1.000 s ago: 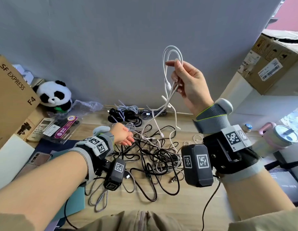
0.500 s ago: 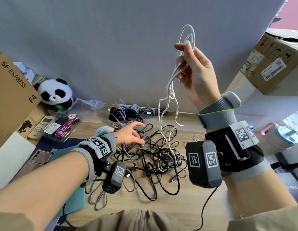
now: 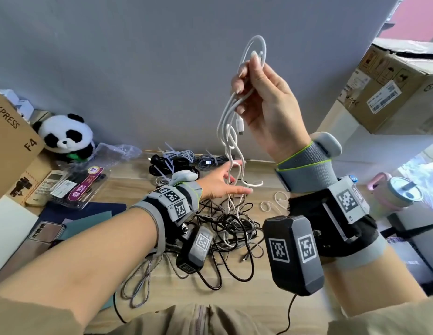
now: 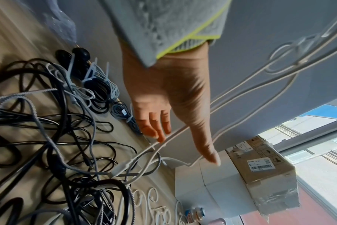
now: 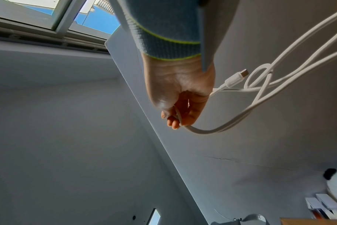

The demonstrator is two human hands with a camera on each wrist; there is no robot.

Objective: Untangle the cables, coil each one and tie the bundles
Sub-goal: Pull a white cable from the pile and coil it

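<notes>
Your right hand pinches the white cable high so its loops hang clear of the black tangle on the counter; your left hand, fingers spread, touches the hanging strands to steady them

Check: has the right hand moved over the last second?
Yes. The right hand, pinching the white cable, has risen: it now sits well above the tabletop clutter and level with the cardboard box on the right.
</notes>
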